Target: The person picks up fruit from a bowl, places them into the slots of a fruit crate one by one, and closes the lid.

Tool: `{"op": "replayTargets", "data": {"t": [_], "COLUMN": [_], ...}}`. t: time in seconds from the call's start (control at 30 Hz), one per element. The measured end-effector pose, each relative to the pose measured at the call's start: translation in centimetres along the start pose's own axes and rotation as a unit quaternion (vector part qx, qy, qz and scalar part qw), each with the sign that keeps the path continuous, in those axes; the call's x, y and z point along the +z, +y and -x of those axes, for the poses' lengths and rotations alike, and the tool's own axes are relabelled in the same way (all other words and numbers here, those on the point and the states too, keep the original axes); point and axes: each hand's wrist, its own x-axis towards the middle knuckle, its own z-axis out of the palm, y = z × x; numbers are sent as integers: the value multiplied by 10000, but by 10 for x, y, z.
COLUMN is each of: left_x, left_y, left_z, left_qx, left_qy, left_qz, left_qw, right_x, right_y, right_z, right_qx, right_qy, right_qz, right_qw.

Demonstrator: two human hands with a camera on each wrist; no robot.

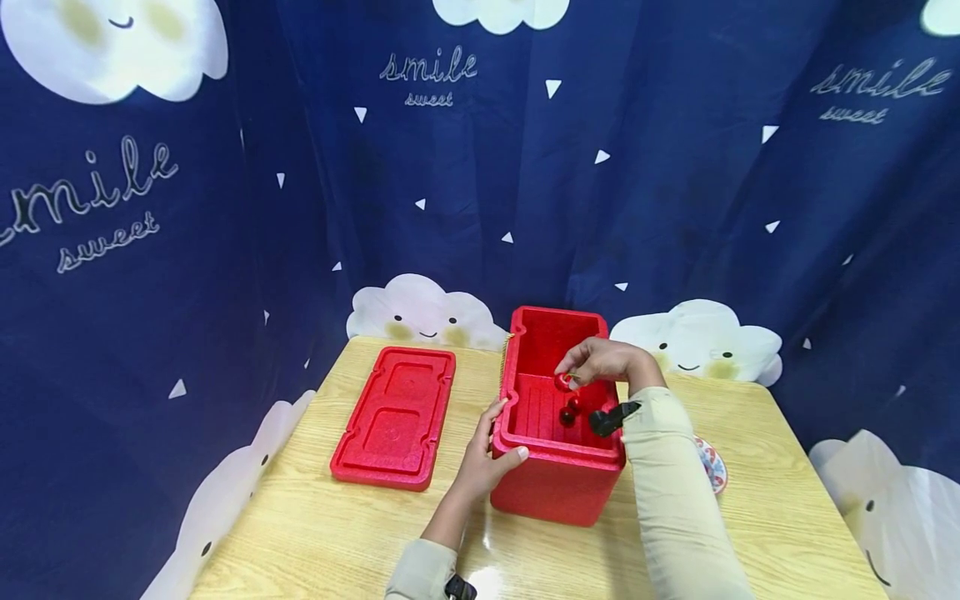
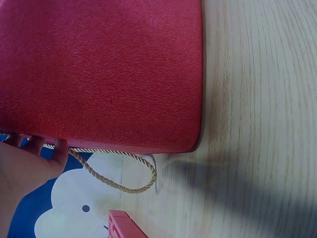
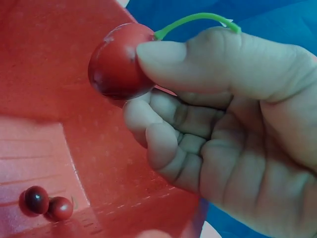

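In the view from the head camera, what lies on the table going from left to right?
Red lid → left hand on the near left corner of the red box → right hand pinching a cherry over the box → patterned plate.

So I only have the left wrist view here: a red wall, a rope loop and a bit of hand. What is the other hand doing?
Observer: The right hand pinches a red cherry with a green stem, above the open red box.
Operator: Anything in the box already?
Observer: Two dark red cherries lie on its ribbed floor.
Operator: And the lid?
Observer: The red lid lies flat on the wooden table, left of the box, while the left hand grips the box's near corner.
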Motion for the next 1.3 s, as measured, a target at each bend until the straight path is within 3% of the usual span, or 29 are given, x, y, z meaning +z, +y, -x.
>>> {"op": "replayTargets", "data": {"t": [0.5,0.67,1.07,1.3], "left_x": [0,1,0,2], "left_y": [-3,-2,-1,-5], "left_z": [0,0,0,-1], "left_qx": [83,36,-6,-13], "left_qy": [-59,-60,9,-9], "left_qz": [78,155,33,23], "left_qw": [9999,9999,10000,10000], "right_x": [3,3,-6,-5], "right_y": [1,-1,-6,11], "right_z": [-3,4,46,70], "right_qx": [86,49,-555,-777], "right_qy": [-64,92,539,1028], "right_qz": [-74,-56,564,462], "right_qw": [9999,9999,9954,9906]}}
